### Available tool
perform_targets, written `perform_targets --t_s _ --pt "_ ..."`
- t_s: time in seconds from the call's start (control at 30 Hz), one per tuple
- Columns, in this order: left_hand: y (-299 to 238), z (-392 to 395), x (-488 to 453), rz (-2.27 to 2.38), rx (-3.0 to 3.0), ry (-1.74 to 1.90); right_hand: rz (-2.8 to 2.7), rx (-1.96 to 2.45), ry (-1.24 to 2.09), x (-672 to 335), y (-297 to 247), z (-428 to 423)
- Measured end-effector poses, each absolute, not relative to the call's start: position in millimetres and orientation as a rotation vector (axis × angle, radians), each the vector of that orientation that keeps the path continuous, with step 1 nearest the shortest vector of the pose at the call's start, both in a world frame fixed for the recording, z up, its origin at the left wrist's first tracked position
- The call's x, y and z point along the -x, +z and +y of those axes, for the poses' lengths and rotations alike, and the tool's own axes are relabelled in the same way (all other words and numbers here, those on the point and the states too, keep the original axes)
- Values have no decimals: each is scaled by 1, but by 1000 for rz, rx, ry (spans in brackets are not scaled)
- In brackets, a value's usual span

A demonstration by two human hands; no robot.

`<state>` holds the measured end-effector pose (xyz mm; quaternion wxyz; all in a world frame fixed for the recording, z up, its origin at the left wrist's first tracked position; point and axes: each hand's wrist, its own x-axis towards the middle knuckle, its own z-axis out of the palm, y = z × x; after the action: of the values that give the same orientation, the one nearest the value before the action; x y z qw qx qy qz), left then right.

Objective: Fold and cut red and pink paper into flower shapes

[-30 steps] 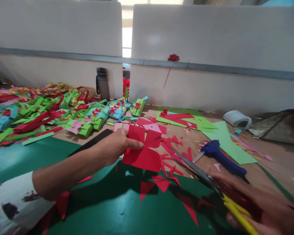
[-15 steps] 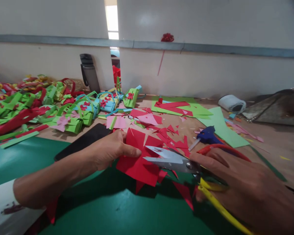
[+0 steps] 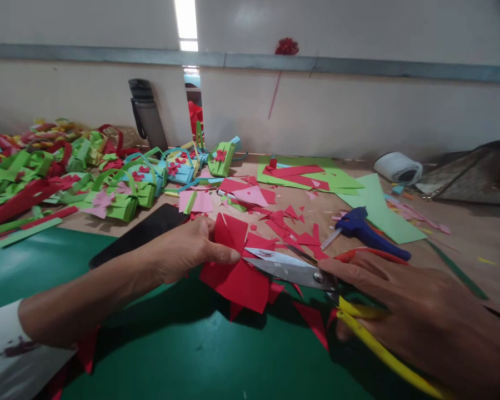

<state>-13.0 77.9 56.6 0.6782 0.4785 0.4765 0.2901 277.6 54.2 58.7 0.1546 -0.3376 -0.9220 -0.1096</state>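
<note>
We judge the step in hand to be cutting. Near the centre of our view, above the green tabletop [image 3: 200, 361], our left hand [image 3: 194, 247] pinches a flat red paper sheet [image 3: 244, 286] that has slits in it. Our right hand [image 3: 404, 303] grips metal-bladed scissors with yellow and red handles [image 3: 291, 270], pointing in from four o'clock, blades almost together, tips at the sheet's middle. The next move, we think, calls for a firm pinch and blade tips kept clear of our thumb. From the sheet, a lime-green folded paper basket [image 3: 127, 209] sits at ten o'clock; a grey lidded bottle [image 3: 152, 119] stands at eleven, a brown patterned bag [image 3: 462, 180] lies at two. We cannot tell what any of them holds.
</note>
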Motion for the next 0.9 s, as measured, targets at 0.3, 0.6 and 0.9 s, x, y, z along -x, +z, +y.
perform_targets --t_s 0.3,0.6,0.9 --pt "54 80 13 1055 -1116 654 -2668 952 -335 -275 61 56" --pt "54 81 15 1009 -1205 620 -2685 955 -329 -278 61 55" --pt "53 82 15 975 -1176 592 -2720 971 -303 -283 57 60"
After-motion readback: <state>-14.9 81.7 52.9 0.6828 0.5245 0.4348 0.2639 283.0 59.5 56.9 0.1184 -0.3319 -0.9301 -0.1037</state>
